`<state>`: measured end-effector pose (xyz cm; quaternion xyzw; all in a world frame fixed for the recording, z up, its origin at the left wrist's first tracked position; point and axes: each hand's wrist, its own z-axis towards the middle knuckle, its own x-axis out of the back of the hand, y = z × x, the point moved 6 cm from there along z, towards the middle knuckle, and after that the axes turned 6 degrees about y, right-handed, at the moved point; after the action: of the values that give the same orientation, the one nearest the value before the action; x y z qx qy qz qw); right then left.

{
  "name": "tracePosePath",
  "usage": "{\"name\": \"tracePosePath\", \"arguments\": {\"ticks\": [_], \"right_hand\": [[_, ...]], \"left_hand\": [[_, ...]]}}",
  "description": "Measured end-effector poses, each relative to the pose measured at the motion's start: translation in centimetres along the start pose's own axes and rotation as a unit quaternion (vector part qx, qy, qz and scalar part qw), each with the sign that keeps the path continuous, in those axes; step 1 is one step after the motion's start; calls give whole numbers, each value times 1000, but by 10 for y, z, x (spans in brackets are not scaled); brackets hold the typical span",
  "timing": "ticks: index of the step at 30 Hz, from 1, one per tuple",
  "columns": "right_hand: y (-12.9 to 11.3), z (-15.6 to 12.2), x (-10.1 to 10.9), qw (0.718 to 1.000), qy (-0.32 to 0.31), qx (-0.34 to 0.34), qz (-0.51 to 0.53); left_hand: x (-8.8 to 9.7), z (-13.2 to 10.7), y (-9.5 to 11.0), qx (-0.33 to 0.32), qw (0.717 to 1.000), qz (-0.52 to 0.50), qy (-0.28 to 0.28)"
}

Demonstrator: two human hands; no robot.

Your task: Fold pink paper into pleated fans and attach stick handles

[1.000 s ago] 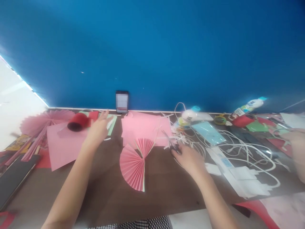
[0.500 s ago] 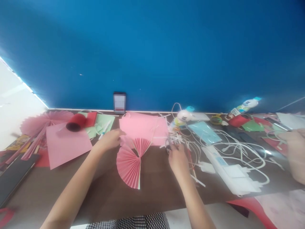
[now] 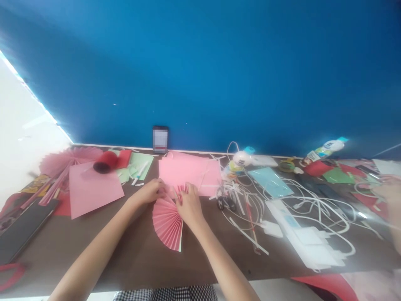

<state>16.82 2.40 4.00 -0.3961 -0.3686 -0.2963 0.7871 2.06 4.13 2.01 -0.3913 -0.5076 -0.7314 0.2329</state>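
A pink pleated paper fan [image 3: 167, 223] lies spread on the dark table in front of me. My left hand [image 3: 153, 191] pinches at its upper left edge, though the fingertips are partly blurred. Over the fan's right part, my right hand [image 3: 189, 205] is closed on the pleats and covers much of them. Behind the fan is a flat sheet of pink paper [image 3: 188, 167], with my fingertips at its front edge. Black-handled scissors [image 3: 226, 203] lie to the right of my right hand, beside scattered white paper strips.
Glue bottles [image 3: 241, 161], white cables and a power strip [image 3: 300, 234] crowd the right side. On the left are another pink fan [image 3: 59, 163], a pink sheet [image 3: 94, 188] and a red roll [image 3: 105, 162]. A phone [image 3: 160, 139] leans on the blue wall. Another person's hand [image 3: 391, 188] is at far right.
My right hand has left the scissors and moved left onto the fan. My left hand has shifted slightly towards the fan's upper edge. The scissors are now uncovered.
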Motion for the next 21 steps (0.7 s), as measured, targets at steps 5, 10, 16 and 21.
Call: {"name": "tracePosePath", "arguments": {"ticks": [5,10,16,21], "right_hand": [[8,7,-12,999,-27,-14,-29],[20,12,-6,999,14,-23,44],[27,17,2,988,73,-21,133],[20,18,6,985,67,3,159]], "left_hand": [[1,-3,-1,11,1000,-12,7],[5,-3,-1,32,994,-93,42],[6,-1,-9,65,972,-182,133],[19,-2,-2,3,972,-168,162]]}}
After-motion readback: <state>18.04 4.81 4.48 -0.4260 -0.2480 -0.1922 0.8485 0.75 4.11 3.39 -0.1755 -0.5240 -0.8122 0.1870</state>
